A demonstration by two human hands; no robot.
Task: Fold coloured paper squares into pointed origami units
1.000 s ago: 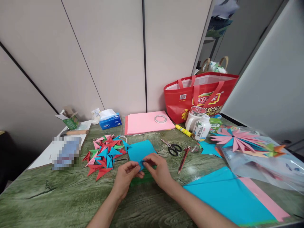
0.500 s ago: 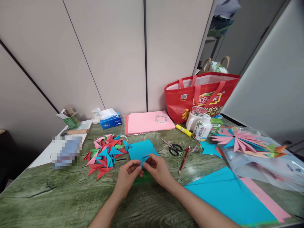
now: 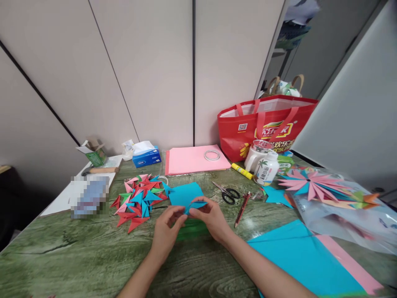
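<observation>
A small folded blue paper piece [image 3: 196, 205] is pinched between my two hands, over the table's middle. My left hand [image 3: 169, 225] grips its left end with thumb and fingers, and my right hand [image 3: 211, 215] grips its right side. Just behind them lies a stack of blue paper squares [image 3: 186, 192], partly covered by my fingers. Green paper [image 3: 192, 229] shows beneath my hands. To the left is a pile of folded red, pink, blue and green pieces [image 3: 141, 198].
Black-handled scissors [image 3: 228, 194] and a red pencil [image 3: 242, 210] lie to the right. Large blue sheets [image 3: 297, 252] cover the front right. Behind are pink paper [image 3: 189, 160], a tissue box [image 3: 147, 158], a white bottle [image 3: 266, 169] and a red bag [image 3: 266, 128].
The folded blue piece now shows a wider pointed flap towards my right fingers, and its angle has changed. Both hands still hold it. The view has shifted slightly.
</observation>
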